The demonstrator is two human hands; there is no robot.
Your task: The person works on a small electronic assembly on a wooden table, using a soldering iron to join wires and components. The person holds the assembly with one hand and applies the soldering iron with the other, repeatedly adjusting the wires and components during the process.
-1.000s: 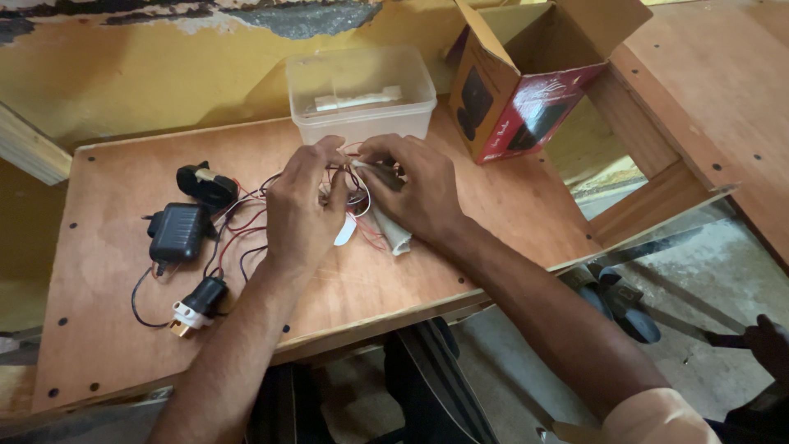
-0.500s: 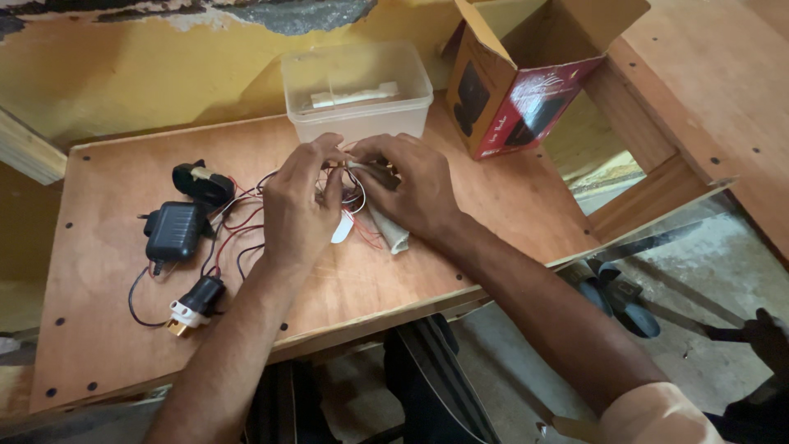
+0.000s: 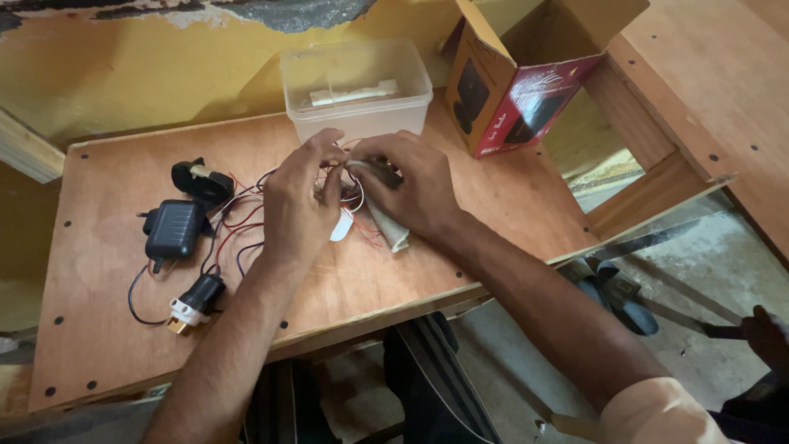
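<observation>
Both my hands meet over the middle of a plywood table [image 3: 107, 337]. My left hand [image 3: 297, 204] pinches thin red and dark wires [image 3: 238, 220] that trail off to the left. My right hand [image 3: 415, 182] is closed around a small dark part with a pale cloth-like strip [image 3: 388, 228] hanging below it. A small white piece [image 3: 341, 226] shows between my hands. What the fingertips hold is mostly hidden.
A black power adapter [image 3: 174, 230], a black round part [image 3: 202, 181] and a black-and-white plug [image 3: 194, 299] lie at the left. A clear plastic tub [image 3: 355, 92] stands behind my hands. An open red cardboard box [image 3: 518, 82] sits at the right, near the table's edge.
My hands stay together over the wires with only small finger shifts. The view has tilted slightly, so everything sits a little lower in frame.
</observation>
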